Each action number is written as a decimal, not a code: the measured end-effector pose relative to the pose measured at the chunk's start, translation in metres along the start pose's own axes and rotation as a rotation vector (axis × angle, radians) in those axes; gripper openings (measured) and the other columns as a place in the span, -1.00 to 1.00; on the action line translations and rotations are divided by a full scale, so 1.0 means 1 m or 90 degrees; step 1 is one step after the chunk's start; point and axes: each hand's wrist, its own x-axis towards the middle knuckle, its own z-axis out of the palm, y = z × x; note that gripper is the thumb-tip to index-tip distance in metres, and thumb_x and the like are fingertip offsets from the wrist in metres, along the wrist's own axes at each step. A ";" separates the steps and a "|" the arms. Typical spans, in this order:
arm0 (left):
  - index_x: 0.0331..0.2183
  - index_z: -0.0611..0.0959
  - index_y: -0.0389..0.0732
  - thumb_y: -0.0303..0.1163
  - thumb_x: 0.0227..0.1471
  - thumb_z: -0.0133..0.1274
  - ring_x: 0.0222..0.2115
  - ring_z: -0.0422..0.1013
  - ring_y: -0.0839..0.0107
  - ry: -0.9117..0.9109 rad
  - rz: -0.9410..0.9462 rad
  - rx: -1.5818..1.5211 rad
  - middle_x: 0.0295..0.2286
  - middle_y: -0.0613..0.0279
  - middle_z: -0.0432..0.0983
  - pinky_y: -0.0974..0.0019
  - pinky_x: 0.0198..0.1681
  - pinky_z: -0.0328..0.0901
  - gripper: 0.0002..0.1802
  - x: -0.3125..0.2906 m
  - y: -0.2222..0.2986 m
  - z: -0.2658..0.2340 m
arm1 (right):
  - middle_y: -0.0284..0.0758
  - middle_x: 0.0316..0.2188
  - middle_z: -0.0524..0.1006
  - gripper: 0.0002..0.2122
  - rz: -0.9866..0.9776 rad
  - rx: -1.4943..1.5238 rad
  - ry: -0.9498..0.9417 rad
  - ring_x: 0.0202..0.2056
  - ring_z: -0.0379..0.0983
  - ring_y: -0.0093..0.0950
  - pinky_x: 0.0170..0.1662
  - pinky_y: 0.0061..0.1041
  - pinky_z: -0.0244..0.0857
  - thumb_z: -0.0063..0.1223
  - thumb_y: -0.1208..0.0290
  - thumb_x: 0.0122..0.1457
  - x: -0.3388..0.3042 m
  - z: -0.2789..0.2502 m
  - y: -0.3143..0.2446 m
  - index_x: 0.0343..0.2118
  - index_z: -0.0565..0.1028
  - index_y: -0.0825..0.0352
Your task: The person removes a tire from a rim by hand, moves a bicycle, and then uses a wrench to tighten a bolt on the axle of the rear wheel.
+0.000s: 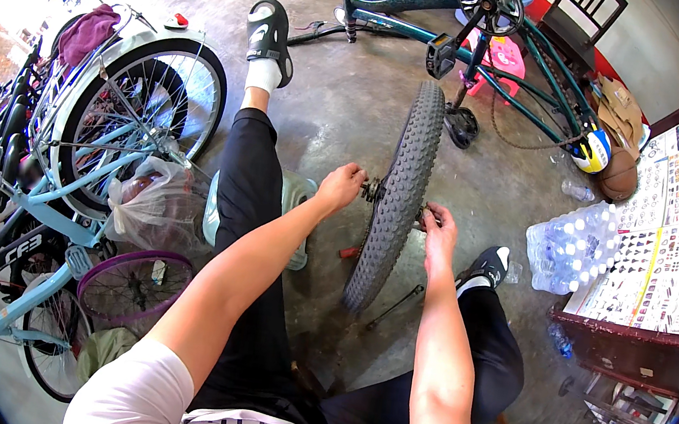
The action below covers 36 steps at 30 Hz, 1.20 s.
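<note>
A bicycle wheel with a thick knobby tire [406,182] stands upright between my legs, leaning slightly so its top tips to the right. At the hub's left side, my left hand [341,186] pinches the axle end, where dark threaded or sprocket-like parts [372,189] show. My right hand [440,230] is closed on the axle end on the other side, its thumb and forefinger together. What small part sits in those right fingertips is hard to make out. The tire hides the middle of the hub.
Ahead lies an upturned dark teal bicycle frame [419,1] with its crank and hanging chain. On the floor are a long-handled tool [395,307] and a red-ended object [349,253]. Bicycles [142,117] crowd the left; wrapped water bottles [573,247] stand right, beside a poster-covered cabinet [633,358].
</note>
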 end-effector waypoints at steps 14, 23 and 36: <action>-0.02 0.60 -0.22 -0.09 0.37 -0.04 -0.46 0.35 0.53 -0.070 -0.090 -0.148 -0.35 0.37 0.49 0.34 -0.36 0.35 -0.60 -0.007 0.012 -0.003 | -0.34 -0.20 0.63 -0.79 -0.007 0.000 -0.004 -0.20 0.51 -0.53 -0.08 -0.53 0.38 0.18 0.49 0.26 0.001 -0.004 0.003 -0.06 0.62 0.33; -0.03 0.61 -0.22 -0.04 0.39 -0.09 -0.52 0.32 0.56 -0.066 -0.024 -0.115 -0.37 0.33 0.47 0.35 -0.47 0.31 -0.55 -0.002 0.006 -0.002 | -0.33 -0.21 0.63 -0.79 0.004 0.022 -0.013 -0.23 0.50 -0.56 -0.14 -0.53 0.38 0.18 0.49 0.26 0.002 -0.003 0.003 -0.06 0.62 0.34; -0.09 0.67 -0.24 -0.01 0.34 -0.05 -0.54 0.36 0.50 0.061 -0.029 -0.018 -0.51 0.31 0.49 0.30 -0.49 0.32 -0.52 -0.002 0.008 0.005 | -0.36 -0.27 0.60 -0.79 0.005 0.020 -0.011 -0.28 0.48 -0.57 -0.18 -0.52 0.37 0.15 0.48 0.29 -0.001 -0.003 0.001 -0.04 0.61 0.35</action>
